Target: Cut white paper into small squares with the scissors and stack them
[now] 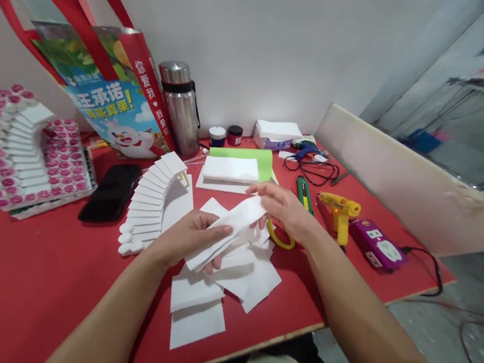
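Observation:
My left hand (pixel 190 240) and my right hand (pixel 281 206) hold a small stack of white foam strips (pixel 229 231) between them, above the red table (pixel 41 280). The left fingers wrap the stack's lower end; the right fingers pinch its upper end. Loose white sheets (pixel 218 292) lie scattered beneath. Yellow-handled scissors (pixel 279 240) lie under my right hand.
A curved white foam staircase (pixel 154 204) stands left of my hands, a pink-dotted one (pixel 25 151) at far left. Also here: a black phone (pixel 110 191), a steel flask (pixel 180 107), a printed bag (pixel 109 91), a yellow glue gun (pixel 339 212), a purple power strip (pixel 379 245), a green cutter (pixel 303 190).

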### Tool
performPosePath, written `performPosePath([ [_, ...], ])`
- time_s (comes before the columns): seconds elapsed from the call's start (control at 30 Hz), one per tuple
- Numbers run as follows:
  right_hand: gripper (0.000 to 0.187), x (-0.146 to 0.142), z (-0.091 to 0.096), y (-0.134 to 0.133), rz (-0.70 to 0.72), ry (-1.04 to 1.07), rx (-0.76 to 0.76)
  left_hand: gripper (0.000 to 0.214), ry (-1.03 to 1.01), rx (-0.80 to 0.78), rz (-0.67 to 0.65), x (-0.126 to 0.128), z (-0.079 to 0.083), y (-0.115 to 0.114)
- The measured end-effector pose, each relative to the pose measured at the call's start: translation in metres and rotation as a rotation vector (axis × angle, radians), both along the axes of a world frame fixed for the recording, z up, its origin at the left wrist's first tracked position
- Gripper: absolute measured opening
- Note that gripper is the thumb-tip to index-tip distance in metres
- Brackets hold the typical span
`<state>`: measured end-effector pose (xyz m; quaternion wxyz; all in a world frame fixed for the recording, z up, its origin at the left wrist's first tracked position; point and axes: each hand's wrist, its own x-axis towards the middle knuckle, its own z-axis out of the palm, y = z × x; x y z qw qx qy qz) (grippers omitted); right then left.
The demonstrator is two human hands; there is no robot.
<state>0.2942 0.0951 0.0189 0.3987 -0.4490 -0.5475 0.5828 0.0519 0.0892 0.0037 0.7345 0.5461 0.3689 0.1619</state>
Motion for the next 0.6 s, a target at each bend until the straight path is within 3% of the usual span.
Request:
performPosePath([
  [0.2,0.033,-0.013,-0.009,0.0,-0.213,-0.084,0.096,0.036,0.018,-0.054,-0.031,0.0,-0.001,0.0],
  [0.3,0.03,-0.007,-0.01,0.001,-0.296,-0.088,0.144,0.031,-0.017,-0.058,-0.011,-0.002,-0.002,0.0],
  [0.37,0.027,0.002,-0.004,-0.001,-0.374,-0.211,0.214,0.031,-0.036,-0.063,0.012,-0.004,-0.002,0.001],
  [0.47,0.023,0.018,0.008,-0.013,-0.429,-0.747,0.328,0.032,-0.065,-0.057,0.107,-0.005,-0.003,0.004],
  [0.53,0.027,0.023,0.012,-0.023,-0.306,-1.21,0.288,0.032,-0.091,-0.053,0.201,-0.006,-0.003,0.005],
  [0.6,0.029,0.021,0.012,-0.031,-0.153,-1.519,0.197,0.03,-0.117,-0.063,0.27,-0.006,-0.002,0.006],
])
